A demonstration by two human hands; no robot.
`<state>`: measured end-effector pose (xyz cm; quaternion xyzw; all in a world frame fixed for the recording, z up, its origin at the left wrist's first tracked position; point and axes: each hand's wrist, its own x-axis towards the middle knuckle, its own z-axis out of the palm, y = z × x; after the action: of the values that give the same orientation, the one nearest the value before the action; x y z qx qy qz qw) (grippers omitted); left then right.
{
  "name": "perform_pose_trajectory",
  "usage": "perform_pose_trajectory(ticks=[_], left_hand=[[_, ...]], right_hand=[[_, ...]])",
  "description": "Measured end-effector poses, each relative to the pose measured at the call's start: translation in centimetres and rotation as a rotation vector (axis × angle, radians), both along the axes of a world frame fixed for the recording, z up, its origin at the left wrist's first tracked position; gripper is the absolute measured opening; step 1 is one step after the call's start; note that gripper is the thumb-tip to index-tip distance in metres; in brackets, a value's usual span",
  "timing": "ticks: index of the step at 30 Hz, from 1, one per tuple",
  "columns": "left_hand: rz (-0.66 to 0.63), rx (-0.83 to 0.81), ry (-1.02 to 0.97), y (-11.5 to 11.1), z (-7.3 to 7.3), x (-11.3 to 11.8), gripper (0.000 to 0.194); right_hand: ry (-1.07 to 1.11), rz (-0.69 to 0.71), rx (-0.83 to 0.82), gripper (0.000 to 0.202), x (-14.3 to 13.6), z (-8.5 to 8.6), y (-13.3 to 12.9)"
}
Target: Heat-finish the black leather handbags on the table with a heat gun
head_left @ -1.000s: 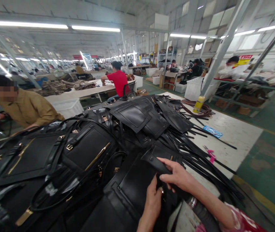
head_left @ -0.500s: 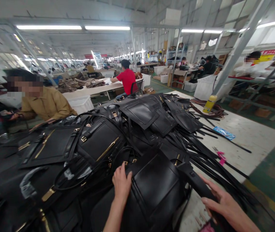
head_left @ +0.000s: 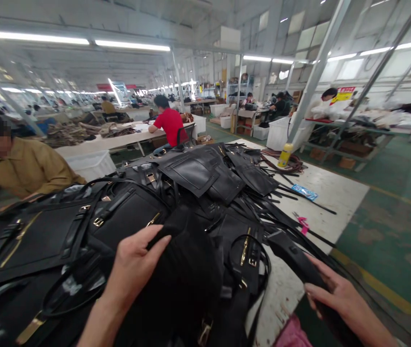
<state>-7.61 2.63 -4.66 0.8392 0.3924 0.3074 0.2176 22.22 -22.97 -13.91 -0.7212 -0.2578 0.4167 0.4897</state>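
My left hand (head_left: 136, 260) pinches the edge of a black leather bag (head_left: 191, 270) between thumb and fingers. That edge is raised, and the bag's dark side faces me. My right hand (head_left: 339, 294) is wrapped round a long black handheld tool (head_left: 295, 260) with a wide, flat end; its exact kind is unclear. The tool's end points toward the bags, apart from the bag in my left hand. Between the two, another black bag part with a gold zip (head_left: 245, 246) and a looped strap lies on the pile.
Black bags with gold buckles (head_left: 57, 231) heap across the table. Loose black straps trail over the white tabletop (head_left: 339, 180). On it lie pink-handled snips (head_left: 303, 224), a blue packet (head_left: 304, 192) and a yellow bottle (head_left: 285, 155). A co-worker in a tan jacket (head_left: 35, 164) sits at left.
My left hand has gone from resting on the bag to gripping its edge, which has lifted and turned. The view has swung right. The tool stays in my right hand.
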Motion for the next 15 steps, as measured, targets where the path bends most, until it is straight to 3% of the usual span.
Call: perform_pose_trajectory(ticks=[2, 3, 5, 6, 8, 12, 14, 15], left_hand=[[-0.001, 0.241, 0.099, -0.6, 4.6, -0.4, 0.027], [-0.011, 0.333, 0.152, -1.2, 6.0, -0.4, 0.027], [-0.094, 0.419, 0.259, -3.0, 6.4, 0.5, 0.028], [-0.171, 0.402, 0.322, -4.0, 5.4, 1.3, 0.029], [-0.367, 0.257, 0.474, -6.4, 1.0, 3.3, 0.035], [-0.569, -0.119, 0.764, -11.6, -12.8, 6.1, 0.047], [-0.488, -0.237, 0.840, -13.7, -18.8, 6.1, 0.047], [-0.442, -0.253, 0.850, -14.5, -20.9, 5.8, 0.047]], right_hand=[[-0.041, -0.046, 0.006, 0.087, 0.6, 0.6, -0.2], [-0.058, -0.068, 0.010, 0.088, 0.8, 0.7, -0.3], [-0.077, -0.102, 0.021, 0.088, 1.0, 0.8, -0.3], [-0.074, -0.110, 0.027, 0.088, 1.0, 0.7, -0.3], [-0.045, -0.116, 0.035, 0.088, 1.0, 0.4, -0.3], [-0.030, -0.097, 0.045, 0.083, 0.9, -0.2, -0.3], [-0.042, -0.064, 0.034, 0.079, 0.9, -0.3, -0.2], [-0.038, -0.046, 0.026, 0.079, 0.8, -0.4, -0.2]])
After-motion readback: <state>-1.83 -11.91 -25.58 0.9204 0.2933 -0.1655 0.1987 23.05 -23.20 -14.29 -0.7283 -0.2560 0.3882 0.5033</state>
